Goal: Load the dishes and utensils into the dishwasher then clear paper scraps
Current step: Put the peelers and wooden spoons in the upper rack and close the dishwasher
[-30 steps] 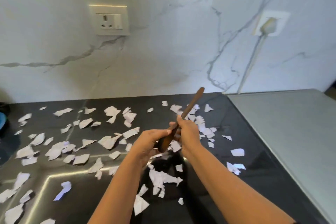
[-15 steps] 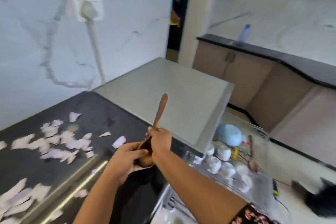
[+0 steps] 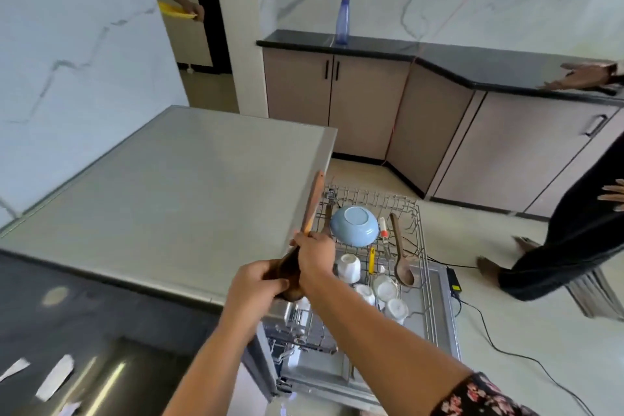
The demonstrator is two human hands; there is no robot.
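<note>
Wooden spoon (image 3: 311, 206) held in both hands, just above the pulled-out dishwasher rack (image 3: 422, 246).

The spoon looks stiff, light and hard to damage, and its smooth wood should not slip in a dry grip. The long handle is the natural place to hold it, and it points up and away across the edge of the grey top (image 3: 169, 196). The right hand (image 3: 315, 253) has its grip clamped round the lower handle, forearm reaching in from the lower right. The left hand (image 3: 255, 284) curls its grip round the dark bowl end. The rack carries a blue bowl (image 3: 354, 226), white cups (image 3: 349, 267) and a second wooden spoon (image 3: 400, 257). Paper scraps (image 3: 55, 378) lie on the dark desk (image 3: 67, 307).
</note>
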